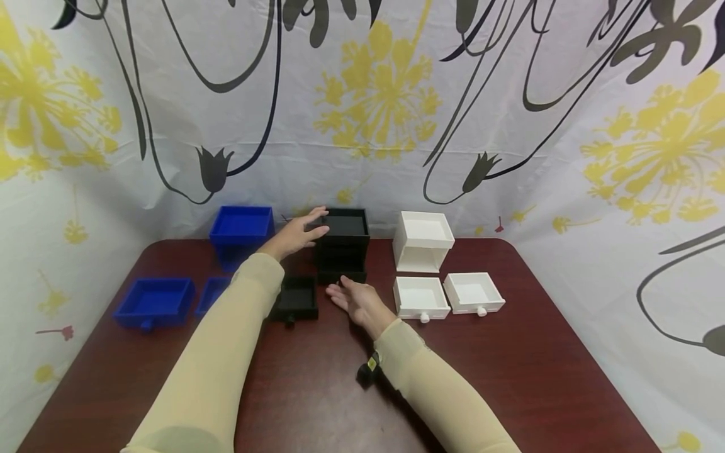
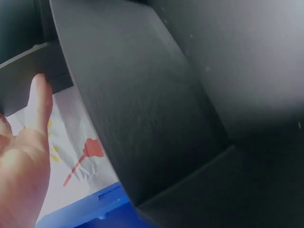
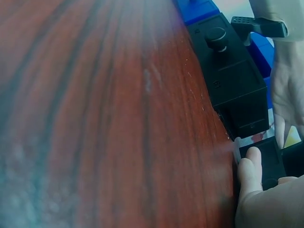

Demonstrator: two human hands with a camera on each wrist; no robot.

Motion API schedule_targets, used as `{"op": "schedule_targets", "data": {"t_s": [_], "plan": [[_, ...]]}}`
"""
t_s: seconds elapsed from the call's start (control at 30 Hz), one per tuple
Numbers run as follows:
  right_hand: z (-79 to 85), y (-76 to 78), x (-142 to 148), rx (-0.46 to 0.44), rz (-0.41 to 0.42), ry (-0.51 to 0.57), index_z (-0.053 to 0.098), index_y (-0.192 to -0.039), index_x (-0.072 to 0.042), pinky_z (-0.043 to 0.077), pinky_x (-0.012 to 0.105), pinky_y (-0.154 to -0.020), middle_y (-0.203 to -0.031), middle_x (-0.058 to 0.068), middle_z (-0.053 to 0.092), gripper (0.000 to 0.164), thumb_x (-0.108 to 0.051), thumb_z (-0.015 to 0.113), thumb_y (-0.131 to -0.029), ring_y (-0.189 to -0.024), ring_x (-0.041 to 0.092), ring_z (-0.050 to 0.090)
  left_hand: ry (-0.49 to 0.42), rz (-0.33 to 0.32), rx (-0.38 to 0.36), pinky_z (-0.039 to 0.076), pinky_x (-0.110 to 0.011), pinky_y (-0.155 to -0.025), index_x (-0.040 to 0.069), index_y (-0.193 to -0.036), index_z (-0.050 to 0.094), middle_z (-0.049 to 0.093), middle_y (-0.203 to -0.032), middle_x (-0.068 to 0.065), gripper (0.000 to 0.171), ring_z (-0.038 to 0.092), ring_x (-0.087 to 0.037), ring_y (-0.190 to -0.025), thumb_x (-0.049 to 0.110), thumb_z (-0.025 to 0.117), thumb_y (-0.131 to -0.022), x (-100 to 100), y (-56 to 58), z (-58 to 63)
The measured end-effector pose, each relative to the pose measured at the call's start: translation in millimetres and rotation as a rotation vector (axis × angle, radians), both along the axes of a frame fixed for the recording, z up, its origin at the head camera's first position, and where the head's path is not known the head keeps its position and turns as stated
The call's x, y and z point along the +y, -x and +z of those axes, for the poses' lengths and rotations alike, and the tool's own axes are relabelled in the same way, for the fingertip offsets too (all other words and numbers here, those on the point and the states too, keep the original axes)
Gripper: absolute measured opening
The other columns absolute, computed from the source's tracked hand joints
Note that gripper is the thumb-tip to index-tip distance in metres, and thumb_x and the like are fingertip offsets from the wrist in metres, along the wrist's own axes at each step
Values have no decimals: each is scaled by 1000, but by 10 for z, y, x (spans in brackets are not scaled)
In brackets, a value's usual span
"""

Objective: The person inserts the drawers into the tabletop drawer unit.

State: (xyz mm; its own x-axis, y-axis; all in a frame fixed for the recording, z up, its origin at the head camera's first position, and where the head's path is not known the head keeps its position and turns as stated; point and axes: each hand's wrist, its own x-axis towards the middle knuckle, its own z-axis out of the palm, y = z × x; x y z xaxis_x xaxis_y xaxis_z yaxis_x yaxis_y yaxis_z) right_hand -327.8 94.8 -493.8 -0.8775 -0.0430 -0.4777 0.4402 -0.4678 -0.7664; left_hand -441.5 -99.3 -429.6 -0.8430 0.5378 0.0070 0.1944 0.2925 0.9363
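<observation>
A black two-tier cabinet (image 1: pixel 343 241) stands at the back middle of the table, with a black drawer (image 1: pixel 355 277) in its lower slot. My left hand (image 1: pixel 297 234) is at the cabinet's left side, fingers spread and thumb apart. Black panels fill most of the left wrist view, beside that hand (image 2: pixel 23 166). My right hand (image 1: pixel 362 303) is at the drawer's front, its fingers extended. In the right wrist view, the right hand's fingertips (image 3: pixel 252 156) are against the drawer front, around its knob. A second black drawer (image 1: pixel 299 301) lies on the table, left of the right hand.
At the back left stands a blue cabinet (image 1: pixel 240 231), with two blue drawers (image 1: pixel 154 305) in front, one partly behind my left sleeve. A white cabinet (image 1: pixel 425 233) stands at the back right, two white drawers (image 1: pixel 421 303) before it. A patterned curtain (image 1: pixel 351 176) hangs behind the table.
</observation>
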Motion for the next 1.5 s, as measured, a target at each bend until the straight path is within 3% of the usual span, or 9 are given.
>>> {"op": "schedule_targets", "data": {"t_s": [0.2, 0.47, 0.83, 1.5], "plan": [[-3, -3, -9, 0, -1, 0, 50, -140, 4, 52, 40, -100, -131, 27, 61, 40, -16, 57, -106, -108, 27, 71, -6, -8, -31, 38, -57, -111, 15, -163, 26, 7, -171, 3, 68, 31, -38, -148, 33, 57, -105, 2, -2, 30], [14, 13, -21, 3, -8, -1, 46, -143, 4, 53, 40, -99, -131, 27, 61, 44, -17, 57, -106, -105, 26, 72, 38, -1, 30, 42, -53, -110, 25, -163, 27, 9, -170, 9, 69, 36, -34, -147, 45, 56, -103, -4, 60, -55], [52, 33, -32, -5, -15, 14, 45, -145, 2, 51, 41, -102, -136, 28, 58, 45, -16, 57, -106, -117, 31, 67, 51, 6, 52, 45, -50, -108, 25, -163, 27, 10, -170, 8, 69, 38, -32, -146, 47, 55, -103, -1, 63, -45], [29, 34, -44, -14, -10, 14, 47, -145, 1, 50, 41, -103, -136, 28, 58, 43, -15, 55, -107, -111, 29, 69, 64, 14, 59, 45, -51, -108, 25, -163, 27, 10, -170, 8, 69, 39, -34, -145, 48, 55, -103, -16, 41, -64]]}}
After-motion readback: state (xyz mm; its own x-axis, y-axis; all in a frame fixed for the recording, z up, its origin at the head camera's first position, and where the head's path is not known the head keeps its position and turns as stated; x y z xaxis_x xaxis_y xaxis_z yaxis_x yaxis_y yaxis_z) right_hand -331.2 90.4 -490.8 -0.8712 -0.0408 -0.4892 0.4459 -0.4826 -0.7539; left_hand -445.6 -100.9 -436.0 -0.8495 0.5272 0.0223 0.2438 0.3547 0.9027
